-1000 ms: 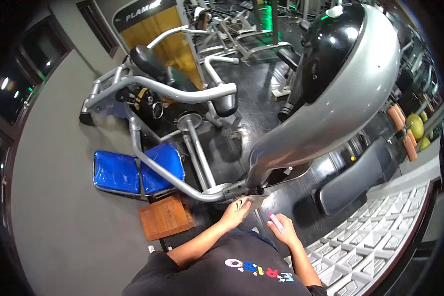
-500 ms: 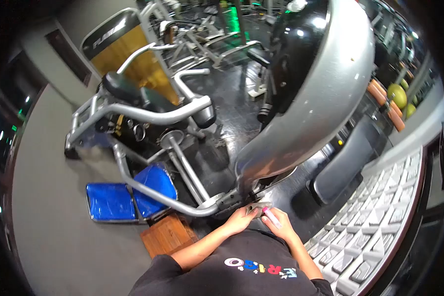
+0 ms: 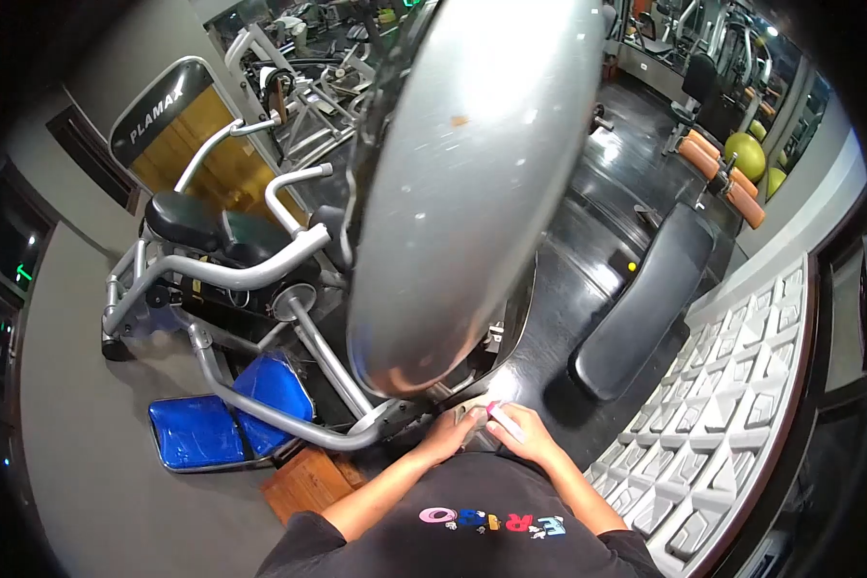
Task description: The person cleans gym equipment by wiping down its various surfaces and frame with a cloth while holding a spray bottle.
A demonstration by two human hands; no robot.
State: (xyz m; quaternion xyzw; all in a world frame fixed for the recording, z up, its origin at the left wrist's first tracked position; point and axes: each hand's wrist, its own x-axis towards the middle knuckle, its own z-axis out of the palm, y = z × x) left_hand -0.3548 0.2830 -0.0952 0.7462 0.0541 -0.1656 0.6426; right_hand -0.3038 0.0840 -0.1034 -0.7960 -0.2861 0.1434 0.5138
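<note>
My left hand (image 3: 447, 434) is closed on a crumpled greyish-beige cloth (image 3: 474, 420), held low in front of my shirt. Close beside it, my right hand (image 3: 534, 438) wraps round a small white tube-like container with a pink end (image 3: 505, 422). The pink end points up toward the cloth; whether the two touch, I cannot tell. Just beyond my hands rises the large curved silver housing (image 3: 472, 212) of a gym machine, its lower end nearest to them.
At left stand a machine with silver bars (image 3: 241, 276), a blue folding chair (image 3: 197, 432) and a wooden box (image 3: 308, 486). A black padded bench (image 3: 645, 303) lies at right, by a white relief wall panel (image 3: 713, 433). Farther back are orange rollers (image 3: 742, 204) and a green ball (image 3: 745, 154).
My view has swung right, so the silver housing appears farther left and more of the room's right side shows. Both hands keep their hold on the cloth and the container.
</note>
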